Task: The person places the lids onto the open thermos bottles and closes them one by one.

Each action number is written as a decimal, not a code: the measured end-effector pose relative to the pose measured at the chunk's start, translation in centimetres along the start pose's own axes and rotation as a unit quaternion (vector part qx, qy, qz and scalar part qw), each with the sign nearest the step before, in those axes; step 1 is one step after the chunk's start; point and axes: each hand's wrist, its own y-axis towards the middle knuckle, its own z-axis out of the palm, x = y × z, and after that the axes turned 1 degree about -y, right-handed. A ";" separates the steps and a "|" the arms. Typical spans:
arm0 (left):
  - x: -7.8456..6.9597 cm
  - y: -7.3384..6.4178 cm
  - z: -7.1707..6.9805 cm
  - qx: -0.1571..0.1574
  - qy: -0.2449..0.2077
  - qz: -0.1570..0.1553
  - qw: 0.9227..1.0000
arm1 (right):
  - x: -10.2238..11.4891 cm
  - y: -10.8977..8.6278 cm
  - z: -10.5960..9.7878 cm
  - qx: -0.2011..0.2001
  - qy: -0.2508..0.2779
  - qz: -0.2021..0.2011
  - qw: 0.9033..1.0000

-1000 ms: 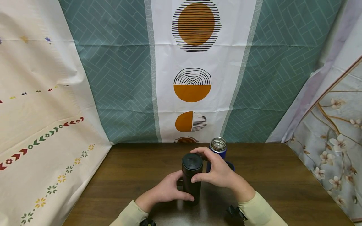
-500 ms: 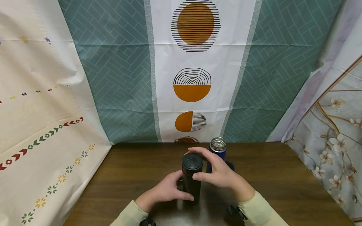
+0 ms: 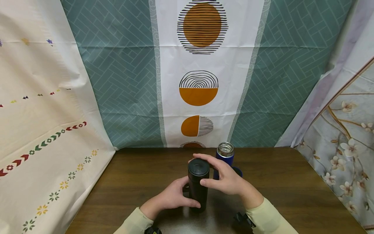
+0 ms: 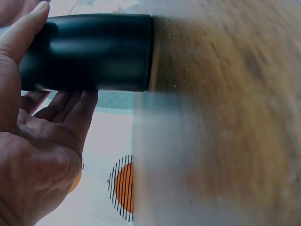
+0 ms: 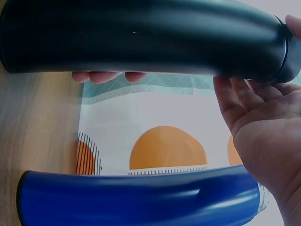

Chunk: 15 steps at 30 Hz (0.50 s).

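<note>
Head view: the left hand (image 3: pixel 175 196) grasped the black bottle (image 3: pixel 198 191) by its body, the right hand (image 3: pixel 226 178) by its top, lid (image 3: pixel 198 166) on. Beyond the right hand stood the blue flask (image 3: pixel 226 159), uncapped; its apparent cap (image 3: pixel 239 171) lay alongside. Left wrist view: beyond the left hand, the bottle's base met the table (image 4: pixel 235 94). Right wrist view: no gap showed at the lid seam beside the right hand; bottle judged unopened.

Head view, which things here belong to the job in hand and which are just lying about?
In the job:
black bottle, upright on the table
left hand, gripping it lower down
right hand, around its upper part

Seemingly just lying about:
blue bottle, open, untouched
blue-rimmed piece beside it, perhaps its lid
</note>
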 end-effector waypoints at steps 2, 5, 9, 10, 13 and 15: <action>0.0 0.0 0.0 0.000 0.002 -0.001 1.000 | 0.0 0.0 0.0 -0.003 -0.006 0.001 1.000; 0.1 0.0 0.0 -0.001 0.005 0.001 1.000 | 0.1 0.0 -0.1 -0.008 -0.016 0.005 1.000; 0.1 0.0 0.0 0.002 0.002 0.000 1.000 | 0.1 0.0 -0.1 -0.019 -0.026 0.011 0.999; 0.1 0.0 0.0 0.002 0.001 0.000 1.000 | 0.1 0.0 -0.1 -0.021 -0.027 0.012 0.999; 0.1 0.0 0.0 0.003 -0.002 0.001 1.000 | 0.2 0.0 -0.1 -0.030 -0.029 0.013 0.999; 0.2 0.0 0.0 0.003 -0.003 0.001 1.000 | 0.2 0.0 -0.1 -0.034 -0.032 0.011 0.999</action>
